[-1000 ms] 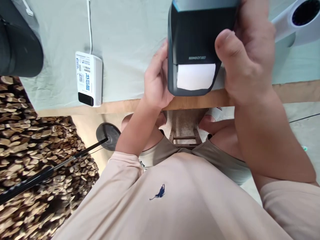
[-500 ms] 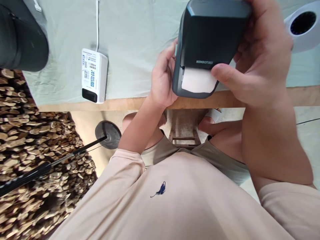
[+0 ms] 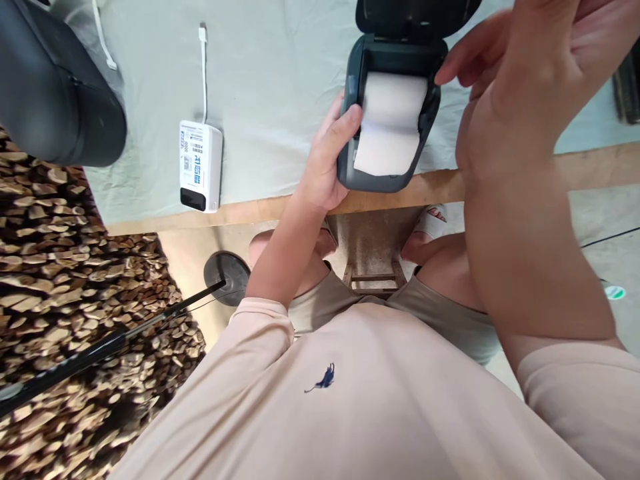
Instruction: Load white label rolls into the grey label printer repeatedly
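A dark label printer (image 3: 345,160) is held above the near edge of the table, its lid (image 3: 415,15) swung up and away from me. Inside it lies a white label roll (image 3: 393,120), with its loose end spread toward the front. My left hand (image 3: 324,157) is closed around the printer's left side, thumb on the rim. My right hand (image 3: 520,87) is at the printer's right, by the hinge, with fingers stretched out and a fingertip at the side edge. Whether that fingertip presses on the printer I cannot tell.
On the cloth-covered table (image 3: 270,120) lies a white power bank (image 3: 200,167) with a short white cable (image 3: 204,73). A black case (image 3: 75,100) stands at the left. A stand base (image 3: 227,267) is on the floor beside stacked firewood (image 3: 50,267). A dark object (image 3: 627,87) sits far right.
The printer's lid has gone from shut to open, showing the label roll. My right hand has left its grip on the printer and moved to the hinge side. The left hand keeps its hold.
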The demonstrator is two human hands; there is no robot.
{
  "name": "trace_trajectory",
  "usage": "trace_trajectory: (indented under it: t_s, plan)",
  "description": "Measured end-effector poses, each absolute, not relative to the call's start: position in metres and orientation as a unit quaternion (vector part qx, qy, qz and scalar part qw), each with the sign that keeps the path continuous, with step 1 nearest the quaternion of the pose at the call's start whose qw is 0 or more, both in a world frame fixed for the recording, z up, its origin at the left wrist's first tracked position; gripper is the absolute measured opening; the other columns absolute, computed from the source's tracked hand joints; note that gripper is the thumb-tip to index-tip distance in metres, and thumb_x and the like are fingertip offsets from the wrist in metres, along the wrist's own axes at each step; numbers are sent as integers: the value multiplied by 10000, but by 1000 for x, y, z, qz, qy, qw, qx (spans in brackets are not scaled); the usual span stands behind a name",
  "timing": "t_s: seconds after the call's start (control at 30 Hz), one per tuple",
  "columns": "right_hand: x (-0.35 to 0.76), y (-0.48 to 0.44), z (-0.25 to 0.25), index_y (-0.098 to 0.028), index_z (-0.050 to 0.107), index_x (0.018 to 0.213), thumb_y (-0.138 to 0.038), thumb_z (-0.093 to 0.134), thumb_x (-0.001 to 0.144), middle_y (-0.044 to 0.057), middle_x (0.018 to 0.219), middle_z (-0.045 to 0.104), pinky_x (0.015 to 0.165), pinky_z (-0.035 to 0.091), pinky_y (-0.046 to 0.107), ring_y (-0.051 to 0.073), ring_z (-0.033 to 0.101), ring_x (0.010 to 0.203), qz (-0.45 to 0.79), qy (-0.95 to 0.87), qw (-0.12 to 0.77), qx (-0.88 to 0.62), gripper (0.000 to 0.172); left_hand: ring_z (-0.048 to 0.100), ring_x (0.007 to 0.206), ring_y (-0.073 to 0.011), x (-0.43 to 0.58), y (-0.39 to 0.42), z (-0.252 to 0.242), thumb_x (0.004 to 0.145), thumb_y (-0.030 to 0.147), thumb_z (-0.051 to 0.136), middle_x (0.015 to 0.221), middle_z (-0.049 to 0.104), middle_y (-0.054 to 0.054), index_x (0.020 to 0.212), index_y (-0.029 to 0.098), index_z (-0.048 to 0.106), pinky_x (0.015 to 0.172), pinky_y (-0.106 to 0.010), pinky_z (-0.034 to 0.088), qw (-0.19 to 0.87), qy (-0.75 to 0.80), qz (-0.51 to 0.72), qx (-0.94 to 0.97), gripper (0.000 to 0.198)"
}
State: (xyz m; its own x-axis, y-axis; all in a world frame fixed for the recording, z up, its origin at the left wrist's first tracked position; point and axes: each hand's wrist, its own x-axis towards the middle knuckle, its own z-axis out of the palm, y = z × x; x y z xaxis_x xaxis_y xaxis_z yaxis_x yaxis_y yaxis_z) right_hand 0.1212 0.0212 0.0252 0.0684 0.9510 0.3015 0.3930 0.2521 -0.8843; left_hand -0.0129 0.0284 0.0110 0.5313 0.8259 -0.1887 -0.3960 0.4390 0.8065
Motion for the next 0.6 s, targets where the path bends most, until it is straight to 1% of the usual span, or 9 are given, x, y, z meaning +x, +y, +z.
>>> trace_trajectory:
  t_s: [0.03, 0.1, 0.17, 0.23, 0.3, 0.4, 0.5, 0.57, 0.6]
  plan:
    - [121, 21, 25, -96, 233, 1021, -500, -33, 733, 31, 1010, 363, 566, 351, 99, -71, 397, 714, 245, -630, 477, -561, 562, 279, 1117, -117, -13, 28, 11, 726, 267, 256, 900, 545, 52, 920, 275, 390, 930, -312, 297, 795, 296, 385, 363, 235]
    - [123, 20, 27, -103, 304, 1001, -459, 70, 756, 7, 935, 412, 554, 337, 110, -66, 408, 705, 183, -664, 402, -604, 492, 282, 1115, -112, -13, 28, 11, 726, 275, 259, 917, 537, 54, 988, 281, 348, 924, -307, 304, 793, 299, 390, 360, 277]
    - [126, 17, 30, -162, 413, 952, -417, 204, 745, -37, 879, 451, 626, 346, 136, -48, 429, 742, 165, -705, 300, -622, 389, 291, 1112, -123, -12, 26, 12, 724, 289, 264, 915, 527, 50, 1026, 278, 319, 909, -324, 318, 789, 305, 394, 360, 308]
    - [129, 15, 33, -238, 483, 898, -407, 305, 704, -68, 857, 476, 711, 359, 194, -9, 445, 779, 169, -725, 240, -623, 313, 313, 1101, -143, -11, 24, 12, 714, 324, 281, 911, 514, 43, 1025, 276, 326, 887, -336, 337, 780, 315, 398, 366, 318]
    - [133, 14, 34, -296, 474, 940, -428, 330, 679, -67, 880, 481, 765, 364, 262, 46, 453, 843, 169, -726, 179, -642, 326, 352, 1069, -162, -11, 23, 11, 695, 361, 311, 911, 502, 37, 978, 279, 368, 846, -322, 370, 765, 339, 394, 380, 300]
    - [135, 15, 35, -328, 434, 1007, -463, 344, 653, -44, 895, 481, 788, 368, 325, 96, 446, 895, 180, -706, 99, -678, 389, 423, 987, -181, -13, 21, 8, 667, 380, 357, 897, 495, 28, 947, 293, 381, 721, -284, 427, 749, 382, 367, 399, 294]
    - [134, 14, 38, -326, 424, 1021, -459, 383, 633, -55, 893, 487, 849, 360, 345, 91, 441, 910, 197, -699, 103, -680, 413, 444, 951, -186, -16, 21, 6, 655, 368, 383, 834, 508, 9, 985, 297, 358, 666, -267, 435, 750, 399, 344, 400, 339]
    - [131, 11, 42, -324, 413, 1032, -428, 409, 629, -88, 913, 484, 897, 356, 319, 49, 446, 884, 211, -705, 135, -663, 416, 420, 987, -182, -17, 22, 5, 655, 373, 380, 800, 522, -5, 981, 268, 380, 729, -270, 425, 753, 391, 353, 394, 342]
    - [129, 9, 44, -315, 416, 1030, -401, 421, 626, -100, 919, 481, 888, 372, 281, 20, 449, 852, 222, -703, 167, -654, 413, 404, 1010, -177, -17, 22, 5, 657, 372, 376, 791, 527, -10, 964, 247, 399, 769, -273, 413, 757, 381, 362, 388, 332]
